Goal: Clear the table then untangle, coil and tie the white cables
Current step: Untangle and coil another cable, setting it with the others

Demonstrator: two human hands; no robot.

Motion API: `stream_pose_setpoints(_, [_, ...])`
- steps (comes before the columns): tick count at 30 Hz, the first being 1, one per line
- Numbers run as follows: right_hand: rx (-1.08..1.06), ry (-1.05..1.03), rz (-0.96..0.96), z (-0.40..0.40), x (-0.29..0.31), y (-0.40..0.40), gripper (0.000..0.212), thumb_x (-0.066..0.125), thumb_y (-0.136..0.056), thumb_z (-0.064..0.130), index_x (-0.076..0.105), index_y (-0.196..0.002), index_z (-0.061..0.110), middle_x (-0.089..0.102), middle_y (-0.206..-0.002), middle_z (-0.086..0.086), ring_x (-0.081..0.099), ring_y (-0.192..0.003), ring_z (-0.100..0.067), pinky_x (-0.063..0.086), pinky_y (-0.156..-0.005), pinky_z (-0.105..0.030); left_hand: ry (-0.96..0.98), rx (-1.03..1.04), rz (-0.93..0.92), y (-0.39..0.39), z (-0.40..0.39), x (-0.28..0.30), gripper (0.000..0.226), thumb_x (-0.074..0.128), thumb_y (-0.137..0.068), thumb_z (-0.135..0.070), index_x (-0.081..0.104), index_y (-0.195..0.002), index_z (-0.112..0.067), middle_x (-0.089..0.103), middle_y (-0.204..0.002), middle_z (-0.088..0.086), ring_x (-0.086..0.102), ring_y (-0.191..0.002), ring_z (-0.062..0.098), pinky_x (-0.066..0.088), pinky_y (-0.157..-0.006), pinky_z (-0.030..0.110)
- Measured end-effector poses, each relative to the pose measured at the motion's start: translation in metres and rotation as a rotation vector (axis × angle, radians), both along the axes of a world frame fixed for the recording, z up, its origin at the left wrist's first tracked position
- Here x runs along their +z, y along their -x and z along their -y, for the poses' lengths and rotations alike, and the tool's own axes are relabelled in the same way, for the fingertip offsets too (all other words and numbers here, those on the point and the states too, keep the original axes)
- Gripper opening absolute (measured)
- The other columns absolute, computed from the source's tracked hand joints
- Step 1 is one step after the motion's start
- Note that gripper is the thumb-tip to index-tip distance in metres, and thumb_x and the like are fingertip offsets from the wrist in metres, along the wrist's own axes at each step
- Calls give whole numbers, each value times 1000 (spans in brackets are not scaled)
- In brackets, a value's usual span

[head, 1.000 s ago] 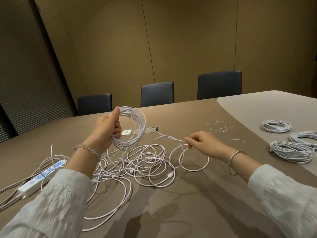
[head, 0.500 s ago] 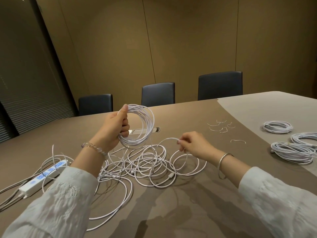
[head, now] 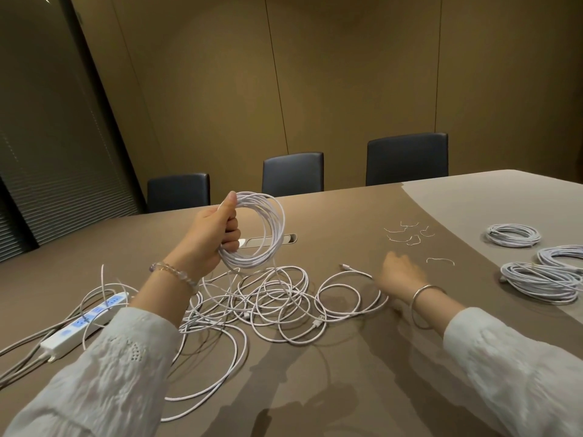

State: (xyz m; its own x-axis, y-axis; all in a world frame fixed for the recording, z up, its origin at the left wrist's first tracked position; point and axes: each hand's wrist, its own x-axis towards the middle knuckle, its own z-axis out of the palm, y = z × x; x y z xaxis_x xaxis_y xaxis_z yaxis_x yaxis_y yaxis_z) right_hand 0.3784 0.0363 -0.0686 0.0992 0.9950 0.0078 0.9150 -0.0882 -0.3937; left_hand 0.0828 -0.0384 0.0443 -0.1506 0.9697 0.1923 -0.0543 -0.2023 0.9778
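Head view: the left hand [head: 210, 234] is gripping a round coil of white cable [head: 256, 233] above the brown table [head: 347, 373], while the blurred right hand [head: 399, 272], grip indeterminate, is hovering beside the loose white cable tangle [head: 271, 298].

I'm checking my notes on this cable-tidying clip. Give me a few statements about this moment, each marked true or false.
1. The left hand holds a coil of white cable above the table. True.
2. Three finished coils lie at the right. True.
3. The power strip lies at the right. False: it lies at the left.
4. The loose cables are all coiled. False: a tangle remains.
5. Small wire ties lie on the table. True.
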Motion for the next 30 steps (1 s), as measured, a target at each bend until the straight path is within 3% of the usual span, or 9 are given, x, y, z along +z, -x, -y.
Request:
stream_pose_setpoints(3, [301, -119, -33, 12, 9, 27, 46, 59, -91, 40, 56, -126, 10, 58, -129, -13, 55, -118, -32, 44, -95, -34, 16, -63, -17, -8, 1, 3, 47, 52, -97, -46, 37, -60, -20, 27, -52, -6, 22, -41, 7, 26, -35, 18])
stream_pose_setpoints(6, [607, -36, -123, 32, 10, 59, 49, 64, -90, 42, 60, -125, 9, 65, -123, -10, 59, -113, -27, 46, -94, -29, 40, -123, -32, -16, 3, 8, 49, 52, -96, -47, 43, -55, -21, 29, -52, -6, 25, -41, 7, 28, -35, 18])
stream_pose_setpoints(8, [701, 21, -73, 39, 2, 77, 51, 65, -89, 42, 57, -129, 11, 62, -128, -9, 57, -116, -26, 44, -97, -28, 39, -150, -37, -19, 4, 11, 51, 52, -95, -48, 45, -50, -24, 29, -52, -7, 25, -40, 7, 28, -35, 18])
stream_pose_setpoints(12, [705, -30, 93, 40, -17, 96, 26, 58, -93, 29, 61, -113, 13, 64, -117, -12, 56, -112, -31, 43, -88, -31, 4, -136, 11, -12, 8, 17, 46, 56, -91, -50, 41, -58, -22, 27, -51, -8, 23, -39, 6, 27, -34, 18])
stream_pose_setpoints(17, [686, -104, -71, 40, -21, 93, 20, 53, -96, 20, 62, -113, 11, 66, -109, -16, 60, -103, -31, 42, -79, -28, -15, 74, 6, 12, 11, 15, 44, 53, -96, -46, 40, -65, -19, 30, -50, -7, 27, -38, 7, 31, -36, 18])
stream_pose_setpoints(19, [685, -178, -154, 45, -12, 90, 18, 54, -96, 17, 57, -111, 9, 68, -103, -14, 60, -99, -30, 40, -75, -27, -33, 238, -79, 17, 8, 10, 39, 51, -99, -44, 46, -70, -18, 35, -50, -7, 33, -40, 8, 37, -40, 21])
stream_pose_setpoints(23, [749, -419, -163, 60, 17, 87, 12, 56, -93, 13, 62, -100, 5, 67, -98, -14, 59, -94, -30, 38, -78, -30, 27, 471, -346, 18, 1, -6, 36, 45, -101, -43, 58, -100, -10, 47, -67, 4, 46, -50, 13, 44, -42, 23])
stream_pose_setpoints(26, [897, -569, -139, 74, 44, 87, 11, 57, -93, 12, 66, -98, 8, 61, -97, -8, 56, -92, -26, 38, -79, -27, 54, 482, -472, 8, 0, -16, 36, 44, -102, -42, 57, -96, -8, 47, -67, 6, 43, -52, 16, 38, -43, 24])
stream_pose_setpoints(30, [969, -712, -192, 88, 73, 88, 8, 66, -91, 23, 70, -97, 19, 52, -92, 12, 56, -85, -16, 47, -75, -34, 58, 280, -568, -21, 1, -23, 35, 49, -99, -43, 60, -91, -11, 47, -68, 4, 40, -56, 14, 34, -45, 24])
